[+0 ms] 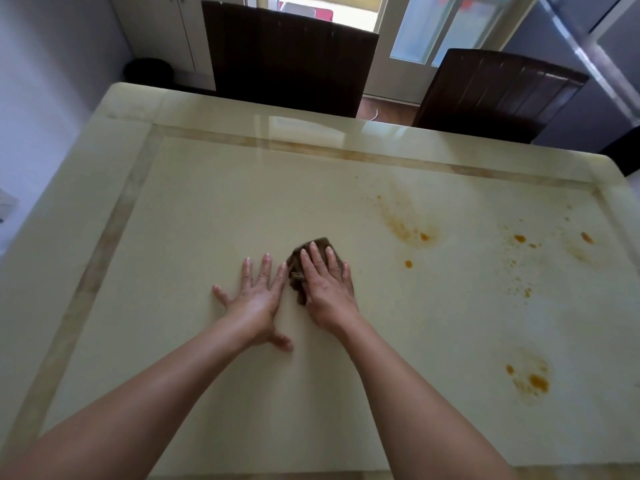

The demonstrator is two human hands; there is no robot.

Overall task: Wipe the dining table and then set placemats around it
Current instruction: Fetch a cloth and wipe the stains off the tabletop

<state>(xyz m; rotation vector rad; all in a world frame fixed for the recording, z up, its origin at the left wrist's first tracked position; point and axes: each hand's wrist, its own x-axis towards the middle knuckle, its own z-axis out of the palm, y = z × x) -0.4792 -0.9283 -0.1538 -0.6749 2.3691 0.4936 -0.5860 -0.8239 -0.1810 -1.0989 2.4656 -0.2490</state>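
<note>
Head view, looking down over a pale cream stone-look counter [207, 209] with a tan inlaid band near its edge.

Left hand [254, 296] lay palm down on the bare counter, fingers [265, 268] straight and spread wide, thumb out toward the near side, holding nothing.

Right hand [327, 289] sat just beside it, flat on a crumpled brown cloth [297, 276]. Its fingers [317, 256] were straight and close together, pressing down on the cloth rather than curling round it. The cloth lay on the counter near the middle, bunched, showing past the fingertips and along the side facing the left hand. Whether the right thumb tucked into the cloth could not be told.

Orange-brown stains marked the counter's right half: a smeared patch [412, 230] beyond the right hand, one small drop [408, 264] nearer the cloth, scattered spots [519, 239] toward the right edge and a blotch [535, 381] near the front right.

Two dark brown chairs stood at the far edge, one [291, 60] left of centre, one [495, 88] to the right. Glazed doors [440, 26] stood behind them, and a dark round bin [149, 69] in the far left corner.
</note>
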